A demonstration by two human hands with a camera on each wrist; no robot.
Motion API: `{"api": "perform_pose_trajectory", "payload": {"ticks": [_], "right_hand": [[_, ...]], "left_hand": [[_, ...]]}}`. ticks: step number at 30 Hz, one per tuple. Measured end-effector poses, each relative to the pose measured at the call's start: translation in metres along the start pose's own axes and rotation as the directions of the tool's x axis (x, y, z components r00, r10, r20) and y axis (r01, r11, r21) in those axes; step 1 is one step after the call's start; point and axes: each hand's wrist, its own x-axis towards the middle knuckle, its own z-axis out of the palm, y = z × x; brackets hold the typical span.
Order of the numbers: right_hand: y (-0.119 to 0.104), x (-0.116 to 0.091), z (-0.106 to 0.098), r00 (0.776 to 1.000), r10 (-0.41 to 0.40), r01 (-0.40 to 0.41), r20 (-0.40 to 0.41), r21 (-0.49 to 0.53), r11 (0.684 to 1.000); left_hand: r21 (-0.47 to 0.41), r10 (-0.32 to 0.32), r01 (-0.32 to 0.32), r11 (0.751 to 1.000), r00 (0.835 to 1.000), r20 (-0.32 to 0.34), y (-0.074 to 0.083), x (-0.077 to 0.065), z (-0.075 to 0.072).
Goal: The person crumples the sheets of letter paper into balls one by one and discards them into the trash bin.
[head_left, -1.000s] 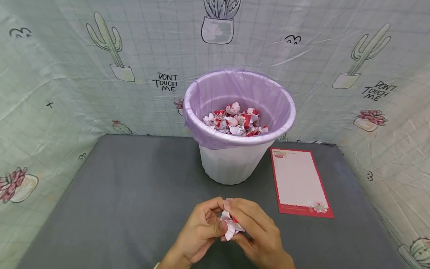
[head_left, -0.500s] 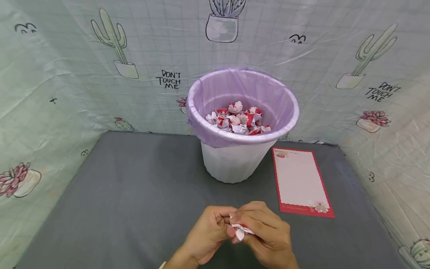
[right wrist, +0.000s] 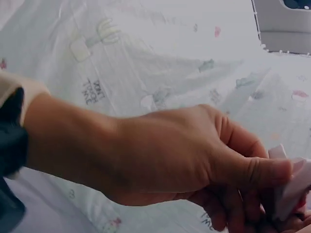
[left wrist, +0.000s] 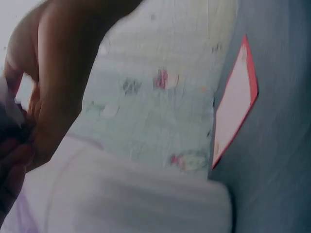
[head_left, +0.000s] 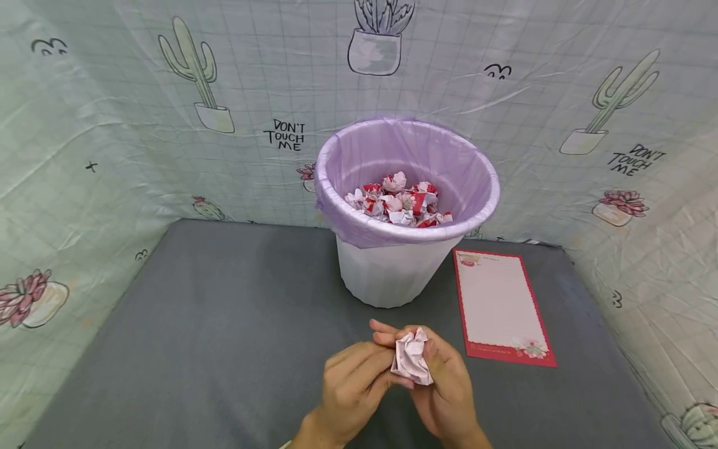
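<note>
I'm watching a pale pink paper wad (head_left: 412,360), crumpled and creased. The left hand (head_left: 353,383) and right hand (head_left: 450,386) are gripping it.

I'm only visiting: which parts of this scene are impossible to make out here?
- Crumpled paper, far side: head view, hidden by its near side, the left grip and the right grip.
- Paper pile, depth: head view, hidden by its top layer.
- Flat sheet, small print: head view, too small.
- Bin: left wrist view, blurred, cut off by the bottom edge.

A cactus-printed cloth (head_left: 247,68) hangs behind and beside the gray tabletop (head_left: 224,318).
</note>
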Motion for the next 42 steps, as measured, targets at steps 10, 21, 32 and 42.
{"api": "perform_pose_trajectory", "payload": {"ticks": [10, 21, 32, 42], "right_hand": [[-0.004, 0.003, 0.005, 0.988, -0.155, 0.14, -0.016, -0.34, 0.93], [-0.021, 0.018, 0.012, 0.914, -0.263, 0.406, 0.31, -0.696, 0.592], [-0.016, 0.02, -0.005, 0.885, -0.325, 0.449, 0.335, -0.8, 0.399], [-0.009, 0.012, -0.003, 0.927, -0.131, 0.376, 0.352, -0.856, 0.354]], "left_hand": [[-0.145, -0.116, 0.108, 0.983, 0.992, -0.043, 0.006, 0.003, 0.002], [-0.304, -0.321, 0.286, 0.909, 0.944, -0.072, 0.011, -0.009, 0.003], [-0.559, -0.692, 0.724, 0.403, 0.641, 0.331, 0.026, 0.001, -0.011], [-0.588, -0.806, 0.809, 0.012, 0.355, 0.473, 0.015, 0.005, -0.023]]}}
